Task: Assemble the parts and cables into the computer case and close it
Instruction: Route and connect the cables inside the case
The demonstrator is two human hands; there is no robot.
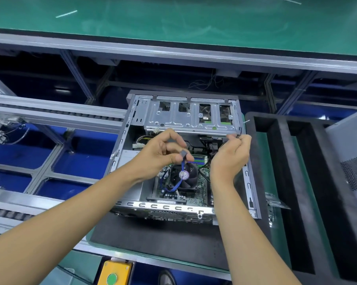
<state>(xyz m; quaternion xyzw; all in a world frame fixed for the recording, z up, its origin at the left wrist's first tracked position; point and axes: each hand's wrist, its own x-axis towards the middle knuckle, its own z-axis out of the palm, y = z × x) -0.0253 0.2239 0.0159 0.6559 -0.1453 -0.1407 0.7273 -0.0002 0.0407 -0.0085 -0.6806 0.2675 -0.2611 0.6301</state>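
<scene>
Two bare forearms enter from the lower edge of the frame, one from the lower left and one from the lower right, narrowing toward the wrists near the centre. No sleeve, glove, watch or ring shows on either. The left hand (pixel 161 155) and the right hand (pixel 231 157) are both uncovered, with short, unpainted nails. At the bottom edge, just left of centre, the rounded toe of a dark shoe (pixel 167 278) shows.

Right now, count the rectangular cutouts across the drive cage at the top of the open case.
4 on the drive cage: two small on the left, two taller on the right. Others may be hidden below the hands.
</scene>
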